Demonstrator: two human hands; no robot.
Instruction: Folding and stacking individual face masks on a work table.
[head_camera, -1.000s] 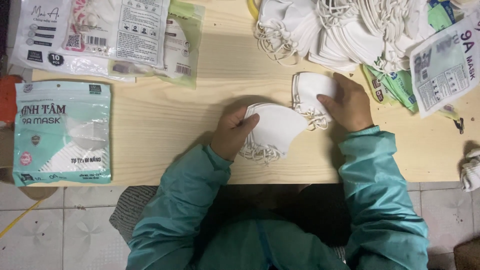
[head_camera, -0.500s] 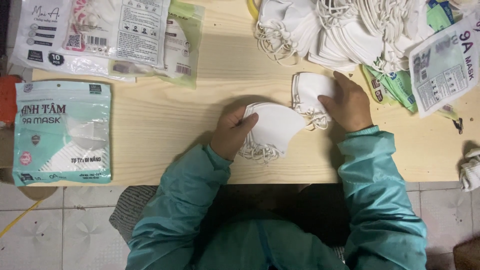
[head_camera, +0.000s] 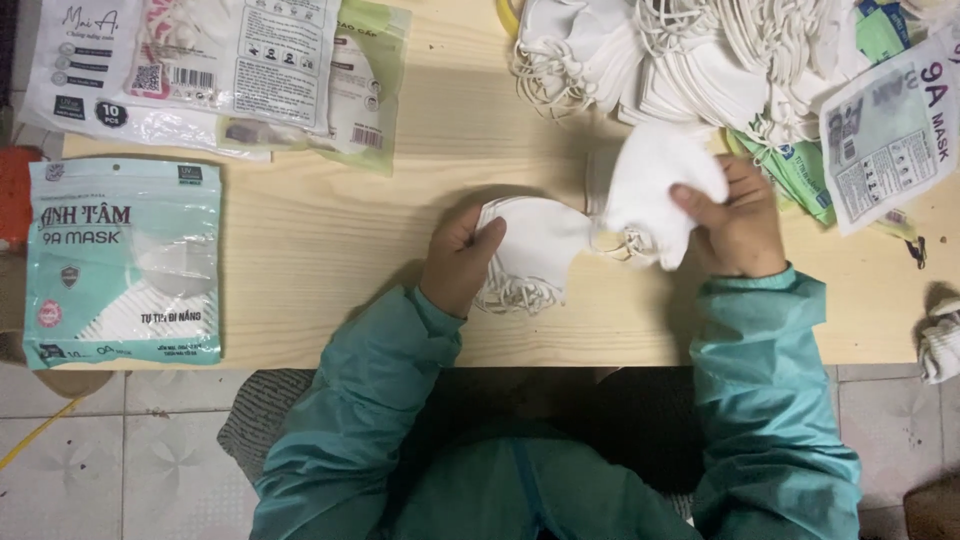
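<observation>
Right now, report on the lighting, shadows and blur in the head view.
Head view: light falls unevenly, bright along the far table, dim near the lap; the left hand throws a soft shadow leftward; the mask in the right hand looks slightly washed out; packets stay sharp.

The masks are plain white: the small stack (head_camera: 535, 255), the single mask (head_camera: 655, 190) and the big heap (head_camera: 700, 60). The surface (head_camera: 330, 250) is pale wood with fine grain, and the sleeves (head_camera: 760, 370) are teal. One pouch (head_camera: 125, 265) is teal and white, and the floor tiles (head_camera: 120, 450) are pale grey with a faint flower pattern.
</observation>
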